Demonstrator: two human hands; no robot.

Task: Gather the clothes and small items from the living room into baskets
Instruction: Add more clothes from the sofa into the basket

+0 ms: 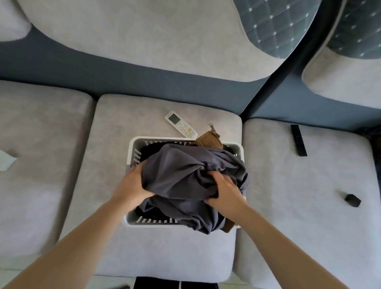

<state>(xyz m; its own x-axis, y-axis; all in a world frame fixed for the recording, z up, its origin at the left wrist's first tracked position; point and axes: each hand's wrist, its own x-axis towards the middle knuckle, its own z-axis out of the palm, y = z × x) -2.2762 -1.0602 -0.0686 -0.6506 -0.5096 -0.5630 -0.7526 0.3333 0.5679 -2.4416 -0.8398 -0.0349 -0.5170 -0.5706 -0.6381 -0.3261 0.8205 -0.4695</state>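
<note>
**Stuffing the grey garment into the basket**

We are gripping the dark grey garment [183, 173] with both hands at frame centre. The left hand [135, 183] is curling under its left edge; the right hand [224, 189] is bunching a fold from above, likely to compress it so it fits. The white basket [137, 154] is sitting on the middle sofa cushion [107, 161], holding the load steady. A brown zippered piece [209, 137] is poking over its far rim. Not yet collected: the white remote [180, 123] just beyond the basket, a black remote [298, 139] at right, a small black item [352, 200] lower right, a white card [2, 160] at left.
</note>
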